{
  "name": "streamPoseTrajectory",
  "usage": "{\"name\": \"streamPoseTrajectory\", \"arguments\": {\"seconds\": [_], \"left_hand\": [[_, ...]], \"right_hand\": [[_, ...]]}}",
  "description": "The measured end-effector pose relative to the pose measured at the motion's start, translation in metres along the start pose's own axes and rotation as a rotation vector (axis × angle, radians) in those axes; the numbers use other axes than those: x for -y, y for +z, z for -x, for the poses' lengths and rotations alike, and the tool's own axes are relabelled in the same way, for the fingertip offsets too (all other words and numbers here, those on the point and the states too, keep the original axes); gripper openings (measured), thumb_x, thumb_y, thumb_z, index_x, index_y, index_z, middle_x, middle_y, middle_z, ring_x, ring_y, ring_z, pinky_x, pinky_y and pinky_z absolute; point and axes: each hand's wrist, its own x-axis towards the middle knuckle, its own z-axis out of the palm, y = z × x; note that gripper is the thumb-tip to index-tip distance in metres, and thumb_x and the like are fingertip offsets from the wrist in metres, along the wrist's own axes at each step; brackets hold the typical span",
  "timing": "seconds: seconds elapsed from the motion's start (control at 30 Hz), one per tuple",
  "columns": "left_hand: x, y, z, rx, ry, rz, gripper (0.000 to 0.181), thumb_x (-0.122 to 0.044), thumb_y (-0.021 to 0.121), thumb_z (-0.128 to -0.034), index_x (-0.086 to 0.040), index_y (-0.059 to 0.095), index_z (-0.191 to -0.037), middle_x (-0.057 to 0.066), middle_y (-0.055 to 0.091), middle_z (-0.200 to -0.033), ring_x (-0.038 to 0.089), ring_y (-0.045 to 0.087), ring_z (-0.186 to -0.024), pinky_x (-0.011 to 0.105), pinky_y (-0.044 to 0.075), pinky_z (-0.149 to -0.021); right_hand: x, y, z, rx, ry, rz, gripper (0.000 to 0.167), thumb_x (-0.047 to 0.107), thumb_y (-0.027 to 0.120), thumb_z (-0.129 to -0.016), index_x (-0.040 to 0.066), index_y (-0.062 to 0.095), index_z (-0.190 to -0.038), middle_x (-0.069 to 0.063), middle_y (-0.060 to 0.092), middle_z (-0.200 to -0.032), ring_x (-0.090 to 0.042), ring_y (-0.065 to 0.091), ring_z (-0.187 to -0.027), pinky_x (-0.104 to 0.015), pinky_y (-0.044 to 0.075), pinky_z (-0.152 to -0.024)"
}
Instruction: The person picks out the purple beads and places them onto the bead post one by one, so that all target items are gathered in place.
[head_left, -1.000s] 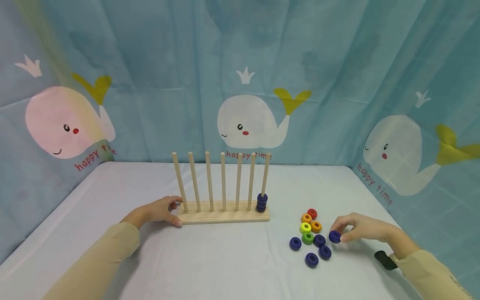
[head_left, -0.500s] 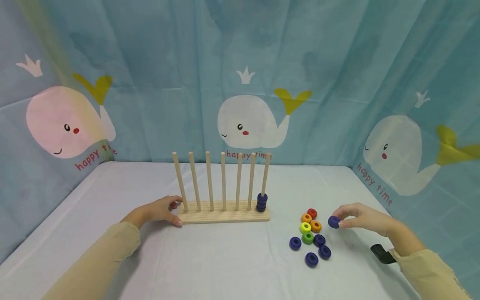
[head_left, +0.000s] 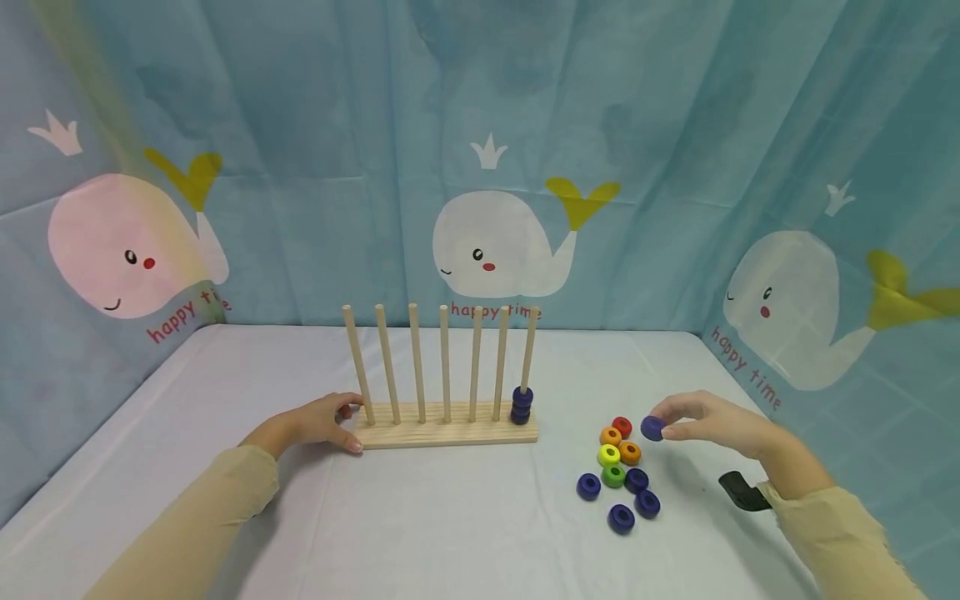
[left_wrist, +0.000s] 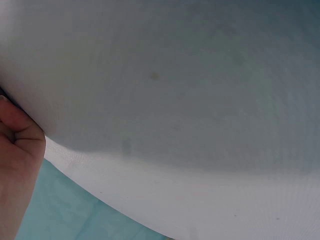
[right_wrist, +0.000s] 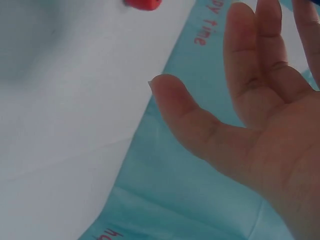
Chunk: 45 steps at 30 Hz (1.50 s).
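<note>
The left hand (head_left: 318, 423) grips the left end of a wooden rack (head_left: 450, 432) with several upright pegs, thumb in front and fingers at the corner. Only part of that hand (left_wrist: 20, 160) shows in the left wrist view. Three dark blue rings (head_left: 521, 406) are stacked on the rightmost peg. Above the table, right of the loose rings, the right hand (head_left: 720, 425) pinches a blue ring (head_left: 652, 428) between thumb and fingertips. In the right wrist view the right hand's (right_wrist: 265, 115) thumb and fingers look spread, and the pinched ring cannot be made out clearly.
Loose on the white table (head_left: 450, 517) lie a red ring (head_left: 622, 427), orange rings (head_left: 630, 452), a yellow ring (head_left: 609, 455), a green ring (head_left: 613, 476) and several blue rings (head_left: 621, 519). A black object (head_left: 744, 492) is by the right wrist. A whale-print curtain (head_left: 330, 208) surrounds the table.
Holding the blue ring, the right hand has moved away from the near blue rings, toward the back and slightly left, level with the red ring. The left hand has stayed on the rack.
</note>
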Motion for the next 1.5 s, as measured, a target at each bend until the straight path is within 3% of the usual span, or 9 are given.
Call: {"name": "streamPoseTrajectory", "arguments": {"seconds": [0.67,0.93,1.23,1.5], "left_hand": [[0.002,0.0,-0.001,-0.003,0.005,0.001,0.085,-0.024,0.086,-0.0739,0.01,0.04,-0.137,0.024,0.047,-0.118,0.038,0.044,-0.11,0.058,0.035,-0.097],[0.003,-0.001,-0.001,0.005,0.016,-0.004,0.084,-0.023,0.086,-0.0748,0.01,0.04,-0.137,0.025,0.047,-0.117,0.039,0.044,-0.109,0.057,0.035,-0.096],[0.004,-0.002,-0.001,0.008,0.007,-0.006,0.086,-0.026,0.086,-0.0745,0.01,0.039,-0.138,0.025,0.047,-0.118,0.039,0.044,-0.109,0.058,0.035,-0.097],[0.004,-0.001,0.0,0.013,0.003,-0.014,0.086,-0.025,0.084,-0.0762,0.01,0.037,-0.139,0.029,0.046,-0.121,0.044,0.043,-0.114,0.06,0.033,-0.098]], "right_hand": [[0.032,-0.004,-0.019,-0.066,-0.017,-0.008,0.034,0.022,0.06,-0.096,0.0,0.06,-0.122,-0.013,0.061,-0.121,-0.033,0.053,-0.114,-0.06,0.04,-0.095],[0.049,-0.004,-0.028,-0.095,0.005,-0.055,0.04,0.024,0.06,-0.096,-0.002,0.057,-0.127,-0.016,0.059,-0.124,-0.037,0.052,-0.117,-0.063,0.036,-0.099],[0.07,-0.004,-0.039,-0.136,0.004,-0.102,0.041,0.024,0.059,-0.097,-0.004,0.055,-0.127,-0.016,0.061,-0.121,-0.035,0.054,-0.114,-0.057,0.038,-0.101],[0.086,-0.003,-0.048,-0.182,0.04,-0.14,0.049,0.027,0.059,-0.097,-0.004,0.049,-0.134,-0.021,0.055,-0.13,-0.039,0.049,-0.12,-0.058,0.035,-0.103]]}}
